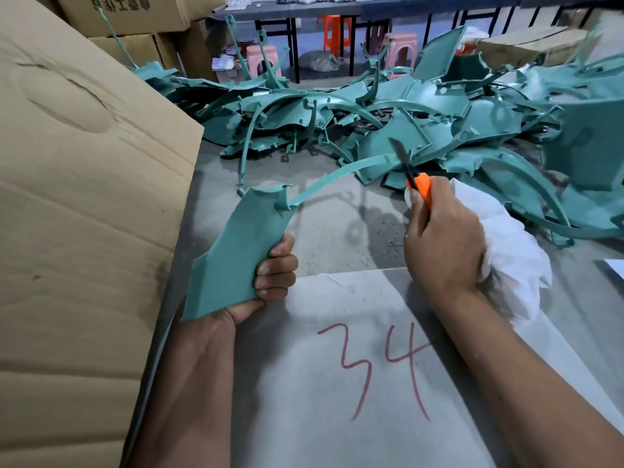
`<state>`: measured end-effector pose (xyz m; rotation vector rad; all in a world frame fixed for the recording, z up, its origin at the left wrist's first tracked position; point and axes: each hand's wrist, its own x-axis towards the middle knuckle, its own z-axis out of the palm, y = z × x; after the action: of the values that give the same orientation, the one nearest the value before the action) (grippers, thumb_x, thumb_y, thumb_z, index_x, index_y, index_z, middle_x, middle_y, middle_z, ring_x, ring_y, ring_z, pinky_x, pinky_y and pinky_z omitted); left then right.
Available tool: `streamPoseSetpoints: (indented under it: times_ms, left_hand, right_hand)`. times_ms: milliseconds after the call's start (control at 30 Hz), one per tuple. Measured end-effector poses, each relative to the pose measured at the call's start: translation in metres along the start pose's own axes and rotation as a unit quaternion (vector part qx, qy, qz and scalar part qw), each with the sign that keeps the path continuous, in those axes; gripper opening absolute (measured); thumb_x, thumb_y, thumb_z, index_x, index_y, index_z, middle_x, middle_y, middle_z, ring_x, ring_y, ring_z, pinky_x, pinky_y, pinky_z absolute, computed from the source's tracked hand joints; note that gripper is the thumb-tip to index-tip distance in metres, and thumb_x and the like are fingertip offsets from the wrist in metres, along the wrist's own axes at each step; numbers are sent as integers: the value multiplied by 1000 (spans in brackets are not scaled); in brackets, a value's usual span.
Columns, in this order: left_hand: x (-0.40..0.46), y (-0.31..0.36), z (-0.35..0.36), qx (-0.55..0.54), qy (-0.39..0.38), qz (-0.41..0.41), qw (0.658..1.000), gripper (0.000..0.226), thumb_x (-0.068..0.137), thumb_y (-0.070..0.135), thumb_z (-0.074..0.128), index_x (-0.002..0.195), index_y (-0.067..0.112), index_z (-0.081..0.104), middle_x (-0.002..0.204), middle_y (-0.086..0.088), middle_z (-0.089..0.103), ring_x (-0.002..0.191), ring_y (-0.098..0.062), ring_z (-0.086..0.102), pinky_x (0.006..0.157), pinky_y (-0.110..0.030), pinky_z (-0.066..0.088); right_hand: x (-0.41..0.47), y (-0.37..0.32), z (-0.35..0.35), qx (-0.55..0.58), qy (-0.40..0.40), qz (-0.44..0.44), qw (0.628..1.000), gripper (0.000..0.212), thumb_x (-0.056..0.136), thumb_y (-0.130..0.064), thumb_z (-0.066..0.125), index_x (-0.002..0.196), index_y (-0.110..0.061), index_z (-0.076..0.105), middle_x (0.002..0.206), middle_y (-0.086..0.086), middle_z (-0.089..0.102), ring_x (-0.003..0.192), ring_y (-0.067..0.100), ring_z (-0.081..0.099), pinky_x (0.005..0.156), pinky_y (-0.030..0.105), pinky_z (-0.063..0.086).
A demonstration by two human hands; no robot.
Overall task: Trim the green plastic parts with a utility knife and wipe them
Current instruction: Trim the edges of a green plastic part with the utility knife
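left hand (pixel 270 275) fingers clamp green part (pixel 236 251); right hand (pixel 442 248) grips knife (pixel 413 179), cloth (pixel 513 251)

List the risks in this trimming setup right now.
1. The utility knife blade is bare and meets the green part at its thin arm, far from the left hand; that arm may flex and the blade may skip.
2. The right hand also bunches a white cloth, which may loosen its grip.

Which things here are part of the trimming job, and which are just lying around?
In use: green plastic part in left hand; utility knife and white cloth in right hand; pile of green parts.
Lying about: cardboard boxes, plastic stools.
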<state>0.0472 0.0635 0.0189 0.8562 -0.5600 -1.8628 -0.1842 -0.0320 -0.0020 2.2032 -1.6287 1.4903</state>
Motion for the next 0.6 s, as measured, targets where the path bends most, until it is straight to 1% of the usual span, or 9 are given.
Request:
streamPoseSetpoints:
  times_ms: [100, 167, 233, 267, 333, 367, 400, 467, 600]
  left_hand:
    - [0, 0, -6, -21, -11, 3, 1000, 38, 83, 39, 29, 59, 13, 42, 51, 1, 16, 40, -10, 12, 34, -20, 18]
    - [3, 0, -5, -24, -14, 9, 1000, 40, 81, 41, 29, 58, 13, 44, 50, 1, 17, 40, -11, 12, 34, -19, 19]
    - [10, 0, -2, -19, -12, 10, 1000, 40, 76, 41, 32, 53, 11, 45, 49, 0, 15, 39, -13, 10, 35, -16, 18]
    - [13, 0, 2, -25, -17, -2, 1000, 38, 73, 39, 36, 51, 10, 46, 48, -1, 14, 38, -14, 7, 36, -16, 18]
    - [17, -1, 9, -35, -40, -22, 998, 31, 70, 32, 49, 51, 9, 43, 47, -3, 13, 39, -14, 1, 38, -16, 18]
    - [19, -4, 9, -26, -41, -16, 999, 29, 71, 34, 47, 52, 12, 41, 48, -2, 13, 40, -13, 1, 39, -16, 16]
    - [20, -6, 9, -12, -36, -6, 999, 31, 74, 37, 39, 54, 13, 42, 50, -1, 14, 41, -13, 4, 40, -15, 14]
    - [21, -10, 6, -20, -33, 2, 999, 38, 75, 38, 24, 56, 13, 45, 49, 0, 18, 42, -12, 11, 40, -17, 12]
    - [26, -9, 7, -25, -7, 16, 1000, 34, 75, 32, 27, 55, 11, 47, 41, -1, 34, 40, -13, 12, 40, -16, 15]
  right_hand:
    - [2, 3, -2, 5, 30, 55, 998, 21, 111, -27, 41, 97, -12, 49, 71, -1, 46, 57, 25, 40, 56, 34, 22]
    - [-1, -4, -4, 41, 18, 18, 999, 19, 111, -25, 42, 97, -15, 49, 69, -4, 46, 55, 19, 40, 54, 32, 25]
    - [-8, -18, -3, 80, -18, -50, 995, 15, 110, -24, 44, 96, -20, 47, 68, -12, 41, 54, 7, 37, 54, 22, 28]
    - [-12, -24, -2, 86, -40, -70, 993, 15, 110, -24, 45, 96, -19, 48, 69, -13, 41, 55, 6, 38, 54, 21, 30]
    - [-16, -31, 4, 67, -71, -71, 993, 21, 111, -28, 43, 100, -12, 53, 71, -7, 46, 57, 17, 44, 55, 35, 32]
    - [-16, -31, 5, 54, -77, -64, 993, 24, 111, -28, 43, 101, -10, 54, 72, -5, 47, 59, 23, 47, 55, 38, 30]
    - [-15, -30, 6, 50, -82, -57, 994, 25, 111, -29, 43, 101, -9, 54, 71, -4, 46, 59, 28, 49, 55, 37, 28]
    - [-15, -28, 4, 60, -100, -65, 991, 27, 111, -31, 42, 99, -10, 53, 70, -4, 47, 57, 28, 48, 52, 37, 26]
    - [-23, -37, 2, 91, -151, -122, 977, 30, 110, -33, 43, 94, -9, 52, 69, 2, 52, 56, 28, 45, 52, 42, 36]
